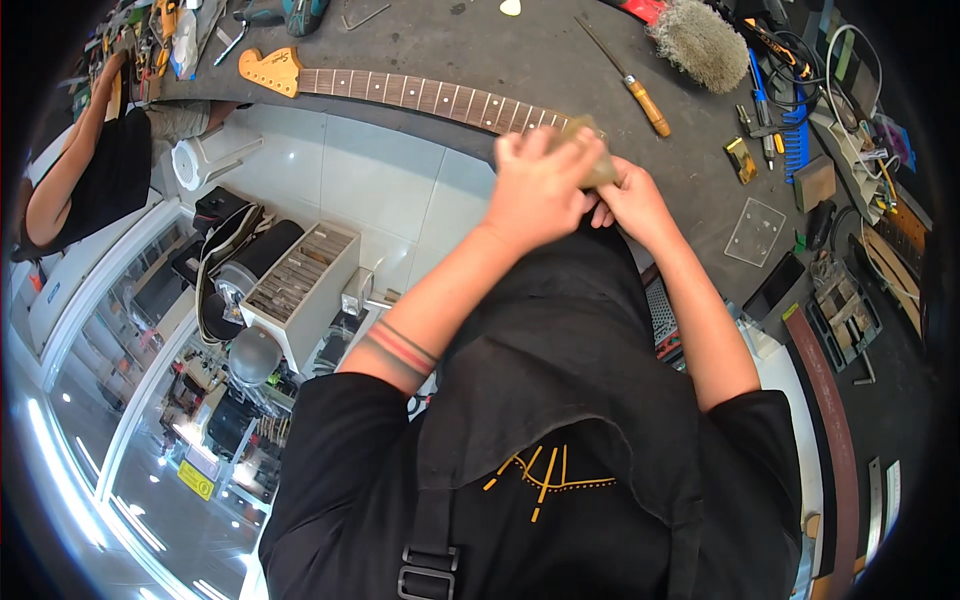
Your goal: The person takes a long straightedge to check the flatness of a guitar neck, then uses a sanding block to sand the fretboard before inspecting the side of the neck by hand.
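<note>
A wooden guitar neck (400,93) with a dark fretboard lies along the edge of the dark workbench (520,50), headstock to the left. My left hand (540,185) is closed over a small tan block (590,150) pressed on the near end of the neck. Just to the right, my right hand (632,200) touches the neck's end under that block. The end of the neck is hidden by both hands.
A wooden-handled file (630,80) and a bristly brush (700,42) lie on the bench beyond my hands. Small tools, a clear plate (755,232) and cables crowd the right side. Another person's arm (70,160) shows at far left. Boxes and gear sit on the floor at left.
</note>
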Demonstrator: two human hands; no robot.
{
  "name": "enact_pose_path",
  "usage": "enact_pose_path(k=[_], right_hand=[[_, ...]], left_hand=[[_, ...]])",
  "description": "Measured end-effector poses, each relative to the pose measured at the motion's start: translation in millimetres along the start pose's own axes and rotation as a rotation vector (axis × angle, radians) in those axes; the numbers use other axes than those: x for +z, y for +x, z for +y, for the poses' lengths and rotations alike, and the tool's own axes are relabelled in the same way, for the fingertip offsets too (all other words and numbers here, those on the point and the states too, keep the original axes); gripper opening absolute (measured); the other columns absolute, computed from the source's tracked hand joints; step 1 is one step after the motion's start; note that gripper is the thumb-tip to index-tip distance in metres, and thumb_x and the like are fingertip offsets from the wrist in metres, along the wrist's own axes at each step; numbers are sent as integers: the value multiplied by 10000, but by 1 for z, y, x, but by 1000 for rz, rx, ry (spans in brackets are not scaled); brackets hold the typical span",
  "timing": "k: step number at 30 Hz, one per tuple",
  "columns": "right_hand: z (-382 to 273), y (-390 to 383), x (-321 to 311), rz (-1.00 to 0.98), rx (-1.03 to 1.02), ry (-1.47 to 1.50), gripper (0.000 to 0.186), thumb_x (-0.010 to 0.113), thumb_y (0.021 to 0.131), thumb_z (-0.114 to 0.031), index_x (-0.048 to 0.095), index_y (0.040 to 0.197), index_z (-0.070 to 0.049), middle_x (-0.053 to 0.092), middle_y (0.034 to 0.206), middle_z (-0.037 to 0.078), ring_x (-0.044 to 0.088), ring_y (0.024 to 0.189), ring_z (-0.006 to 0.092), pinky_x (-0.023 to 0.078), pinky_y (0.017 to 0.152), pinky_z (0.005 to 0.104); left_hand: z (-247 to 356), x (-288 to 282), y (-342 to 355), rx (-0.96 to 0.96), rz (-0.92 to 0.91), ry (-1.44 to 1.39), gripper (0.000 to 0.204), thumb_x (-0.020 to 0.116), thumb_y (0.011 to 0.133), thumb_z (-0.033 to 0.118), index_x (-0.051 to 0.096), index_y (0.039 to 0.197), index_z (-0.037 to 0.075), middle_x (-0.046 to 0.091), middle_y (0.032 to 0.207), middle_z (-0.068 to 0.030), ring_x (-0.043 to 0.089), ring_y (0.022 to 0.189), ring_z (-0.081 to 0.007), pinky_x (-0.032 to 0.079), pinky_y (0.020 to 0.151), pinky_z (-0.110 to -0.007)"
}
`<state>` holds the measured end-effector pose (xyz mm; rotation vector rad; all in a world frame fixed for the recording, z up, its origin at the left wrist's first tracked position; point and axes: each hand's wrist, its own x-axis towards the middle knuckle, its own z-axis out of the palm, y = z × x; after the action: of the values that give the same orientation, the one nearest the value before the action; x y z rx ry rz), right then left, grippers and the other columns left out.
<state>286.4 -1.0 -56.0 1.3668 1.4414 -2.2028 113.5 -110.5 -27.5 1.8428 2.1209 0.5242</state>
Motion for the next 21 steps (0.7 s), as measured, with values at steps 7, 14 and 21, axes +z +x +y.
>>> enact_pose_path(k=[7,14,21], right_hand=[[-3,-1,-5,-25,66,10,275,588,1163,-274,673,1090,-23,783,848,102,698,607,118,544,566,268],[-3,1,-6,-44,67,13,298,580,1179,-293,682,1129,-17,783,845,101,702,607,114,542,551,247],[2,1,-6,-33,59,7,317,579,1183,-303,684,1145,-7,781,835,107,700,591,121,542,537,251]], left_hand=[[-101,-52,-8,-153,9,279,722,732,775,192,687,1494,250,727,1400,30,615,1240,-321,396,1020,-544],[-55,-30,-2,15,68,170,715,723,768,219,696,1482,221,730,1402,30,623,1235,-321,414,987,-566],[-133,-76,-4,-291,48,487,649,727,785,226,729,1434,240,716,1449,51,608,1243,-293,415,1033,-533]])
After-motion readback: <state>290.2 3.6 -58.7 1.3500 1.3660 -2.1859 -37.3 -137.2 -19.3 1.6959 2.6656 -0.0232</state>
